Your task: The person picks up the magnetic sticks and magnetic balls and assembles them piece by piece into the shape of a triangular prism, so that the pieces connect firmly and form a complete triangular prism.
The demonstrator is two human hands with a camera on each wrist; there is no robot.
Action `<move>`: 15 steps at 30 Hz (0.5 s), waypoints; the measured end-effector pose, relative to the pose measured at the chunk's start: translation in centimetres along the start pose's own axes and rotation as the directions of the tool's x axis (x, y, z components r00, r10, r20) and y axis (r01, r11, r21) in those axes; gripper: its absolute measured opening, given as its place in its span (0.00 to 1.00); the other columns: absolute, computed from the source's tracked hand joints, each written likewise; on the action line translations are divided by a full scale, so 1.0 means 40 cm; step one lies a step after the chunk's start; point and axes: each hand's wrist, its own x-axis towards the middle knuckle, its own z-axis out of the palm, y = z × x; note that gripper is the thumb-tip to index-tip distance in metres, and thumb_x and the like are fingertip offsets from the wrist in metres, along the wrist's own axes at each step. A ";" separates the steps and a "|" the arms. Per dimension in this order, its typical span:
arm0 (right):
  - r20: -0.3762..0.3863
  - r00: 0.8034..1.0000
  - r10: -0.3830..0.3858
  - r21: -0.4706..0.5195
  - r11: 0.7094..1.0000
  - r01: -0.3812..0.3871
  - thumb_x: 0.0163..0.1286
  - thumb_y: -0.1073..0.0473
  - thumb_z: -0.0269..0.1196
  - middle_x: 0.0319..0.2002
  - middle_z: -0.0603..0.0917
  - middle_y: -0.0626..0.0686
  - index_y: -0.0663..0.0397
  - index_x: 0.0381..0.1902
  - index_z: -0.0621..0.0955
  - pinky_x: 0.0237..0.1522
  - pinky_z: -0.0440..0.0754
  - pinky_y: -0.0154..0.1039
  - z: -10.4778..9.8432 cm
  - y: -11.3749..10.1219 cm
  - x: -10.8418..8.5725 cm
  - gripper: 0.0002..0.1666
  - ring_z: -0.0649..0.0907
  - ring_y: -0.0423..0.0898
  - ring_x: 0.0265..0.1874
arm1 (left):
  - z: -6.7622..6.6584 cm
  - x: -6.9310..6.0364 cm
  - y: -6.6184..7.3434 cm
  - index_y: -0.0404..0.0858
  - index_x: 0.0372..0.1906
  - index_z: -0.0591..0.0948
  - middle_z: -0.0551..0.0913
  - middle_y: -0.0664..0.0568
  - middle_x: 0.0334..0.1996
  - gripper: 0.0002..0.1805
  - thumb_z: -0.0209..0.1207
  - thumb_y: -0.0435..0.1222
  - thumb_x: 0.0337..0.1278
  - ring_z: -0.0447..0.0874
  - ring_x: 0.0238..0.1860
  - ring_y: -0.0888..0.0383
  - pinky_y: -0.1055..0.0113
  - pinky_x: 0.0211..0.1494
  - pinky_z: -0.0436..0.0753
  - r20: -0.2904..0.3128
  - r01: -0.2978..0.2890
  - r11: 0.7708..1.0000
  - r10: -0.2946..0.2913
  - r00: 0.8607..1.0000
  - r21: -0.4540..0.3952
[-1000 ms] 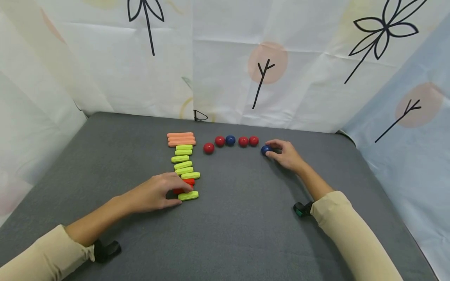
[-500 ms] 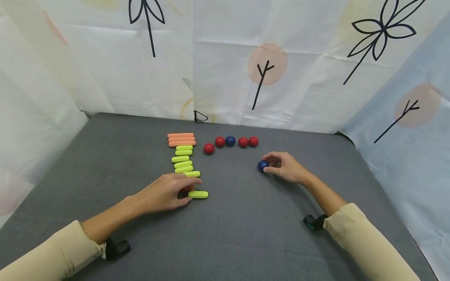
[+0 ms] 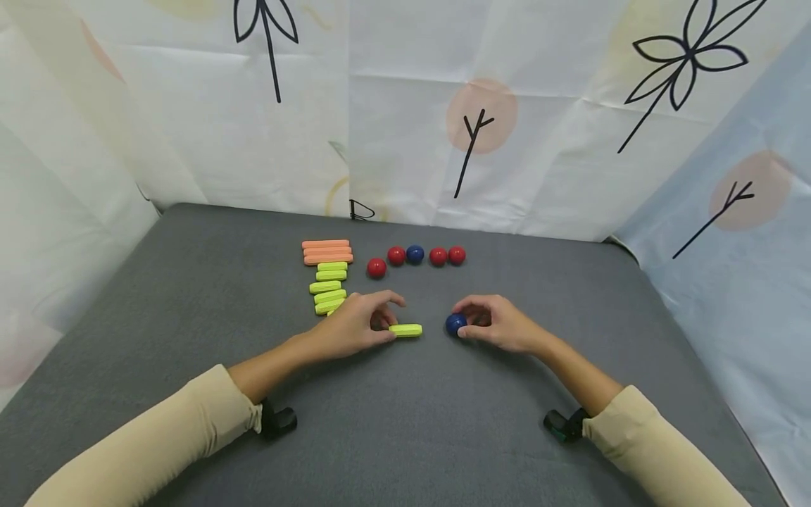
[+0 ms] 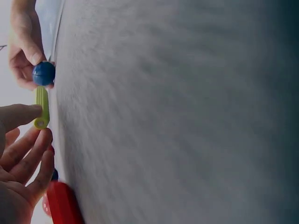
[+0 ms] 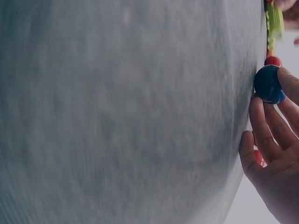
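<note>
My left hand (image 3: 351,325) pinches a yellow-green ribbed stick (image 3: 407,330) between thumb and fingers; the stick points right. Facing it, my right hand (image 3: 503,325) grips a dark blue ball (image 3: 455,324) with thumb and fingers. A small gap parts ball and stick in the head view. The left wrist view shows the held stick (image 4: 42,109) with the blue ball (image 4: 44,73) just beyond its far end. A red stick (image 4: 64,204) lies below my left fingers there; in the head view the left hand and arm hide the red sticks.
Several red balls (image 3: 438,256) and another blue ball (image 3: 415,254) lie in a loose row at the back. Orange sticks (image 3: 327,251) lie stacked side by side, with yellow-green sticks (image 3: 325,287) in a column below them. Printed cloth (image 3: 405,127) hangs behind the grey table (image 3: 405,436).
My left hand has carried the yellow-green stick rightward, away from the column. My right hand has brought the blue ball nearer to me and to the left, and the two have come close together.
</note>
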 end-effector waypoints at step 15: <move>0.033 0.999 -0.010 0.045 0.999 0.008 0.67 0.62 0.68 0.42 0.85 0.53 0.61 0.53 0.80 0.38 0.80 0.37 0.021 -0.013 0.015 0.18 0.82 0.48 0.37 | 0.027 0.068 0.008 0.34 0.58 0.77 0.86 0.55 0.36 0.24 0.69 0.30 0.55 0.83 0.37 0.65 0.68 0.46 0.83 0.016 -0.007 0.999 0.007 1.000 -0.033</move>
